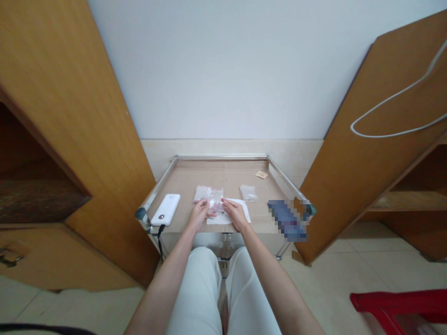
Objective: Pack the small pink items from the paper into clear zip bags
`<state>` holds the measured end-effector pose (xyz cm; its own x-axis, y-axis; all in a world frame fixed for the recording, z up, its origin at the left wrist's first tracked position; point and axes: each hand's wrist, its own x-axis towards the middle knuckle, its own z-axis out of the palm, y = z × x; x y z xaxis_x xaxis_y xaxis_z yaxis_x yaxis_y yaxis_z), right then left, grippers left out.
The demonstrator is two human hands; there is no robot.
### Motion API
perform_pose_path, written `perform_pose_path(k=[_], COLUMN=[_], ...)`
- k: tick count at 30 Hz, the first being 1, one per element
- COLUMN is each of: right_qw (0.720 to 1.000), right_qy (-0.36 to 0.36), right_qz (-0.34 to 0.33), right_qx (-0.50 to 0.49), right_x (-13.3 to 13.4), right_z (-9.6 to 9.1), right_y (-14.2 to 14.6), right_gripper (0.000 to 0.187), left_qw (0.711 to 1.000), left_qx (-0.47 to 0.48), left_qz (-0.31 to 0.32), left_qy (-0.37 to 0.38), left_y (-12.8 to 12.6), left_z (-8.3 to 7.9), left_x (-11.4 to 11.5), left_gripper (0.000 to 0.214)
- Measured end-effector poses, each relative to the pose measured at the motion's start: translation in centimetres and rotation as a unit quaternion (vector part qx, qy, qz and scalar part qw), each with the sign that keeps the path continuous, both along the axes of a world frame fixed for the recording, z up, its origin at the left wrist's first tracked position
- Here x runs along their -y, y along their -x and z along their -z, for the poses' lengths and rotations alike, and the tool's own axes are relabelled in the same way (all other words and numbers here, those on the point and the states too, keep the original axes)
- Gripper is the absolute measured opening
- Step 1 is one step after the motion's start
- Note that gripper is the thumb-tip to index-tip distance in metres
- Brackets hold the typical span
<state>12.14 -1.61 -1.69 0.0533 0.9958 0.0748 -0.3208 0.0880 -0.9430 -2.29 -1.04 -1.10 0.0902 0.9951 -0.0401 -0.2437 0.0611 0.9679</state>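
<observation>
Both my hands rest near the front edge of a small table covered with cardboard. My left hand and my right hand meet over a small clear plastic bag with pinkish contents, and the fingers of both pinch it. A white sheet of paper lies under my right hand. Another clear plastic bag lies just behind the held one. The fingertips are too small to make out in detail.
A white power bank with a dark cable lies at the table's left. A small clear bag and a tan tag sit further back right. A blurred dark object lies at the right edge. Wooden cabinets flank the table; a red stool stands at lower right.
</observation>
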Motion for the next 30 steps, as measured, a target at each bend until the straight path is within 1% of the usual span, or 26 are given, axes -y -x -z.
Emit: perform_pose_path(k=[4,7,12,15,17,18,21,22,26,30], right_qw=[0.999,0.998,0.994,0.994,0.996,0.995,0.981,0.975,0.958,0.944], right_qy=[0.013,0.024,0.029,0.017,0.003,-0.009,-0.039,-0.042,-0.042,-0.025], right_qz=[0.005,0.007,0.014,0.023,0.056,0.083,0.191,0.216,0.265,0.301], right_qx=[-0.033,-0.064,-0.102,-0.103,-0.075,-0.058,0.002,0.026,0.100,0.133], right_x=[0.1,0.2,0.1,-0.6,-1.4,-1.9,-3.6,-4.1,-5.6,-6.3], right_z=[-0.4,-0.9,-1.7,-2.6,-3.3,-3.6,-4.2,-4.2,-3.5,-2.1], right_y=[0.0,0.1,0.0,-0.7,-1.8,-2.6,-5.3,-6.2,-8.9,-9.9], right_gripper=[0.027,0.024,0.024,0.023,0.024,0.025,0.031,0.033,0.035,0.033], left_qw=[0.999,0.999,0.999,0.999,0.999,0.999,0.999,0.999,0.999,0.999], left_qx=[0.033,0.036,0.025,0.017,0.017,0.017,0.016,0.016,0.019,0.023], left_qz=[-0.020,-0.018,0.023,0.043,0.045,0.044,0.040,0.039,0.041,0.044], left_qy=[0.015,0.024,0.020,0.015,0.015,0.015,0.014,0.013,0.011,0.008], left_y=[0.0,0.1,0.2,0.2,0.2,0.2,0.2,0.2,0.2,0.2], left_z=[0.1,0.3,0.0,-0.4,-0.6,-0.7,-0.6,-0.6,-0.5,-0.6], left_x=[-0.2,-0.2,0.0,0.3,0.4,0.4,0.4,0.3,0.2,0.3], left_gripper=[0.034,0.031,0.026,0.025,0.024,0.024,0.022,0.022,0.023,0.023])
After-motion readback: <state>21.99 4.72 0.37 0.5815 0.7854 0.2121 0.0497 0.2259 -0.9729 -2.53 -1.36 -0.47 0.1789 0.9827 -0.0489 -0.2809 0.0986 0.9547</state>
